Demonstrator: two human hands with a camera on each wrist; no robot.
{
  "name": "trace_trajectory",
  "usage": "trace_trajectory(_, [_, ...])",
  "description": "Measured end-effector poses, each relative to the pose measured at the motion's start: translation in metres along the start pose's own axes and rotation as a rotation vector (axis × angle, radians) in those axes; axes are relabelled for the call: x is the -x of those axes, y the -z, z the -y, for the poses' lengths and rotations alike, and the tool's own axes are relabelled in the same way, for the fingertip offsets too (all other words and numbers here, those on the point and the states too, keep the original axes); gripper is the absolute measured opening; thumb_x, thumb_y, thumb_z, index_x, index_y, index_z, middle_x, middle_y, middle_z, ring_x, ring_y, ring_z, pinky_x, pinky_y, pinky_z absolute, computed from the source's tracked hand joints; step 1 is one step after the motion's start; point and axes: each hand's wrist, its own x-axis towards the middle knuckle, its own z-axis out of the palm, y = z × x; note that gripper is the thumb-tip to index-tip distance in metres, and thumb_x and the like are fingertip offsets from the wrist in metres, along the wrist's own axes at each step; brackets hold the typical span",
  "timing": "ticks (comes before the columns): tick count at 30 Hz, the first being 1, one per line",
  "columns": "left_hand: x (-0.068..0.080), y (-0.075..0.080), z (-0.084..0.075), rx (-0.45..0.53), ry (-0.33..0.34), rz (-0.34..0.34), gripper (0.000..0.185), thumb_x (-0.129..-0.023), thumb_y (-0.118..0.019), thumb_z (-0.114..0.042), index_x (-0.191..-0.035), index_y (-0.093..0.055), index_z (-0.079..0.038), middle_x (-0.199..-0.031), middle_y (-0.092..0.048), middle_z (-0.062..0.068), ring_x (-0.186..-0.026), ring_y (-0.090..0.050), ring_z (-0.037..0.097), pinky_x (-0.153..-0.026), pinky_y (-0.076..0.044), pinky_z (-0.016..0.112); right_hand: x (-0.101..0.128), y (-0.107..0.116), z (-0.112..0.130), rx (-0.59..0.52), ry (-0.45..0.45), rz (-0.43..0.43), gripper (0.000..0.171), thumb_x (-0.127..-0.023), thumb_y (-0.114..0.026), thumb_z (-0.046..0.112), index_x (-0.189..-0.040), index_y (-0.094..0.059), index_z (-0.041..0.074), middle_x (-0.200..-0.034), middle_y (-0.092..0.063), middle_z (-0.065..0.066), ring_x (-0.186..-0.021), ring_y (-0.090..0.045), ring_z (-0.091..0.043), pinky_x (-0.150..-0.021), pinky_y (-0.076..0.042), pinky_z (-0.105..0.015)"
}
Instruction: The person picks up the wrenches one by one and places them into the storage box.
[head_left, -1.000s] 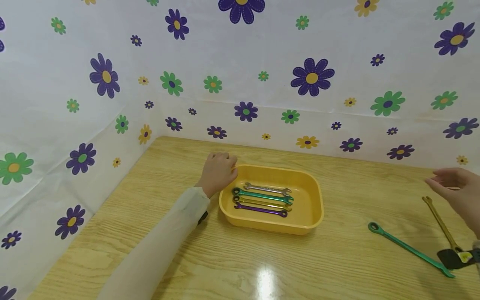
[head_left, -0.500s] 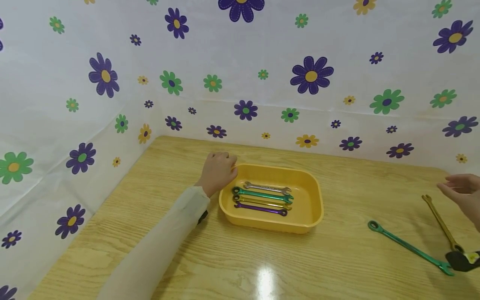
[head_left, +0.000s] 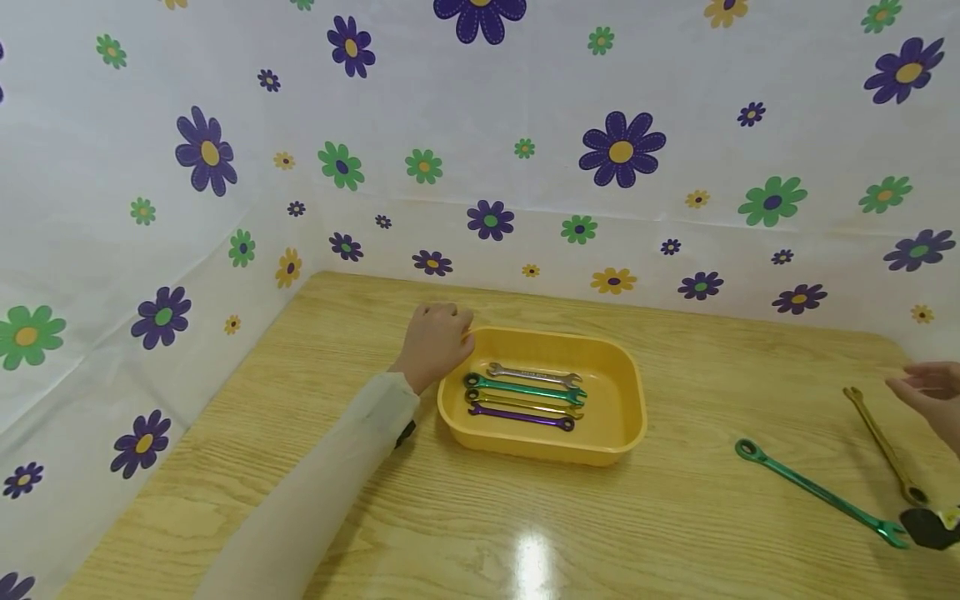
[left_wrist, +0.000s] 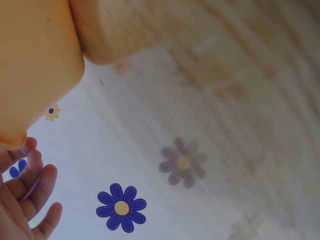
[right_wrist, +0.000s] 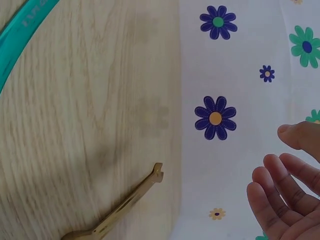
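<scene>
While the green wrench [head_left: 821,492] lies nearest us, we'd pinch the gold wrench [head_left: 883,444] beside it on the table mid-shaft (thin, easy to fumble) with our half-open, empty right hand [head_left: 942,408]; our left hand [head_left: 433,343] pinches the yellow tray [head_left: 540,450] by its rim, handy for steadying.

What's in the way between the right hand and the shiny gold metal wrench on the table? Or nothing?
Nothing visible. The right hand is just beside the shiny gold metal wrench, with only open space between them. The long green metal wrench lies on the wrench's other side, off that path.
</scene>
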Motion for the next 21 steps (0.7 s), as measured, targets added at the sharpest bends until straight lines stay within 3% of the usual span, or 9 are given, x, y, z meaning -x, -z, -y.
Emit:
trace_trajectory(13, [0.002, 0.002, -0.001, 0.013, -0.023, -0.062, 0.013, -0.085, -0.057, -0.022, -0.08, -0.057, -0.01, -0.073, -0.058, 0.005, -0.078, -0.059, 0.023, -0.085, -0.045, 0.043, 0.008, 0.003, -0.001, -0.003, -0.026, 0.015, 0.043, -0.086, -0.064, 0.012, -0.088, -0.039, 0.048, -0.067, -0.033, 0.05, -0.064, -0.033, 0.03, -0.059, -0.03, 0.002])
trace_trajectory(21, [0.001, 0.004, -0.001, 0.009, -0.003, -0.015, 0.014, -0.088, -0.057, -0.024, -0.079, -0.057, -0.013, -0.073, -0.058, 0.003, -0.079, -0.059, 0.022, -0.082, -0.045, 0.043, 0.016, 0.008, 0.0, 0.002, -0.056, 0.083, 0.033, -0.088, -0.063, 0.019, -0.089, -0.04, 0.043, -0.069, -0.032, 0.049, -0.063, -0.032, 0.028, -0.055, -0.033, -0.001])
